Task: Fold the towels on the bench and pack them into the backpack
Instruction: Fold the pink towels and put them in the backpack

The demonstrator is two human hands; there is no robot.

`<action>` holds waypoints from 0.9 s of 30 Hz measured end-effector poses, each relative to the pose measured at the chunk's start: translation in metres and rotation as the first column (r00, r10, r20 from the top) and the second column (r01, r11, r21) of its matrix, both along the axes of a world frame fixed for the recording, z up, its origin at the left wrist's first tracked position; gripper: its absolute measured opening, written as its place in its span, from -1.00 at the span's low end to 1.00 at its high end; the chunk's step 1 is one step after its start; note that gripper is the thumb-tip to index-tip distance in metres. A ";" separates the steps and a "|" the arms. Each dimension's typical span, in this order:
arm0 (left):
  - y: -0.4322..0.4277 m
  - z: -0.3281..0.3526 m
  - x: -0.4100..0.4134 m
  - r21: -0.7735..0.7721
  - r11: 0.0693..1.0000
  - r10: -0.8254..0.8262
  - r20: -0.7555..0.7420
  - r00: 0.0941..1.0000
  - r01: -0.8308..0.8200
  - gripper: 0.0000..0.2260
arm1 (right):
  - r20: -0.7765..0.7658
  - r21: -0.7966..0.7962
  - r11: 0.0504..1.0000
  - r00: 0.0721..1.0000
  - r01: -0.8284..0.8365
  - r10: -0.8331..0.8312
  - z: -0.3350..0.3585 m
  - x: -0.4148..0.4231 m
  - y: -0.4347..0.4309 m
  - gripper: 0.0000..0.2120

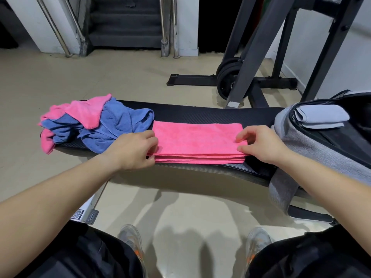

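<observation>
Pink fuzzy towel (197, 140) lies folded rectangular on ribbed black bench (200, 113).

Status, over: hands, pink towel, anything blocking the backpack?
Folded pink towel flat on the bench, left hand and right hand pinching its ends. Unfolded pink and blue pile beside left hand. Open backpack beside right hand, path clear.

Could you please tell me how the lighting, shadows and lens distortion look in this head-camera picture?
Head view: soft, even indoor light; blurry shadows on the floor below the bench; wide-angle distortion bows the bench; the pink towel is sharp.
</observation>
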State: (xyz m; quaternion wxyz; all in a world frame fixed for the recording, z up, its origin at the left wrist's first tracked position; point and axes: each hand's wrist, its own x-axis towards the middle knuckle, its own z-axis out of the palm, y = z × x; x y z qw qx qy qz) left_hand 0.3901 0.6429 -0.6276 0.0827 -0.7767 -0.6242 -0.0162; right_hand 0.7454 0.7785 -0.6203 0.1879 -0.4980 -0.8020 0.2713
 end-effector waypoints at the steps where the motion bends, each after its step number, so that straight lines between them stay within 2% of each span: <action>1: 0.001 0.000 0.000 -0.025 1.000 -0.020 -0.026 0.999 0.019 -0.85 | 0.049 -0.010 1.000 0.998 -0.027 0.027 -0.003 0.000 -0.001 -0.78; 4: 0.007 0.002 -0.001 -0.035 0.999 -0.033 -0.095 0.995 0.030 -0.76 | 0.255 0.030 0.996 0.964 -0.089 0.079 0.001 -0.006 -0.003 -0.91; 5: 0.011 0.005 0.001 -0.016 1.000 -0.018 -0.063 0.998 0.017 -0.69 | 0.284 0.080 0.992 0.956 -0.095 0.068 0.005 -0.009 -0.003 -0.97; 7: 0.024 0.019 0.014 -0.035 0.999 0.019 0.062 0.998 -0.017 -0.57 | 0.241 0.165 0.984 0.970 -0.064 0.023 0.014 -0.021 0.001 -0.85; 8: 0.033 0.027 0.023 -0.098 0.995 0.041 0.106 0.994 -0.030 -0.55 | 0.208 0.204 0.978 0.978 -0.052 0.009 0.017 -0.031 0.004 -0.83; 10: 0.052 0.049 0.042 -0.346 0.935 0.122 0.111 0.986 -0.077 -0.51 | 0.196 0.265 0.960 0.980 -0.088 0.036 0.020 -0.056 0.004 -0.86; 12: 0.068 0.066 0.057 -0.592 0.788 0.207 -0.001 0.978 -0.168 -0.54 | 0.221 0.265 0.953 0.971 -0.149 0.090 0.015 -0.081 0.006 -0.81; 14: 0.076 0.062 0.061 -0.686 0.680 0.201 -0.164 0.966 -0.258 -0.69 | 0.230 0.227 0.957 0.965 -0.180 0.127 0.007 -0.099 0.008 -0.77; 16: 0.075 0.048 0.055 -0.684 0.666 0.142 -0.276 0.950 -0.299 -0.78 | 0.210 0.183 0.960 0.962 -0.212 0.172 -0.002 -0.107 0.011 -0.76; 19: 0.069 0.039 0.032 -0.679 0.660 0.144 -0.306 0.941 -0.321 -0.79 | 0.206 0.151 0.950 0.949 -0.273 0.240 -0.015 -0.108 0.012 -0.75; 24: 0.052 0.037 -0.002 -0.615 0.749 0.197 -0.153 0.968 -0.249 -0.82 | 0.219 0.197 0.901 0.913 -0.386 0.344 -0.019 -0.121 0.004 -0.79; 25: 0.047 0.035 -0.004 -0.611 0.757 0.226 -0.089 0.970 -0.233 -0.82 | 0.223 0.193 0.888 0.900 -0.417 0.374 -0.020 -0.126 0.001 -0.81; 27: 0.040 0.029 -0.005 -0.587 0.783 0.357 0.154 0.921 -0.205 -0.85 | 0.234 0.184 0.862 0.872 -0.473 0.429 -0.021 -0.136 -0.007 -0.83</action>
